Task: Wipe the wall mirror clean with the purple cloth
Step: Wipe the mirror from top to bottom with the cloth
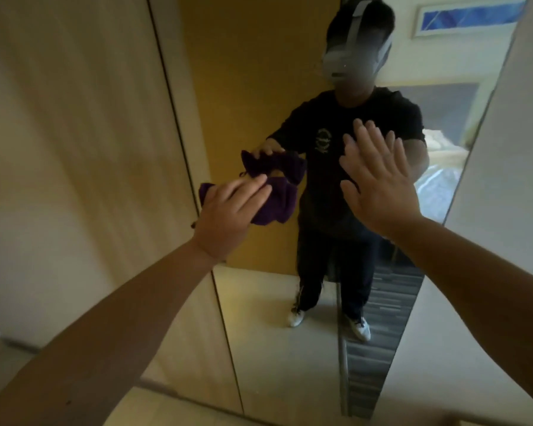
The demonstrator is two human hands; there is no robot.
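A tall wall mirror [259, 87] runs from the top of the view down to the floor, set between a pale wood-grain panel [74, 118] on its left and a plain light wall [511, 149] on its right. The left hand [228, 210] reaches in from the lower left and closes its fingers over a bunched purple cloth [277, 207], pressing it against the glass close to the mirror's left edge, about halfway up the visible height. The cloth is crumpled rather than spread flat, with a fold sticking out to the left of the knuckles and the larger lump hanging to the right and below the fingertips; its darker reflection meets it just above, so cloth and glass appear to be touching. The right hand [379, 182] comes in from the lower right with its palm flat toward the mirror and the fingers spread and straight, holding nothing; it sits right of the cloth and well apart from it, and whether the palm truly rests on the glass or hovers just off it is hard to tell from this angle. In the mirror stands the reflected person in a dark T-shirt, dark trousers and white shoes, wearing a grey head-mounted device. The reflection also shows a mustard-coloured surface behind the person, a framed blue picture high on the right, and a strip of dark striped flooring.
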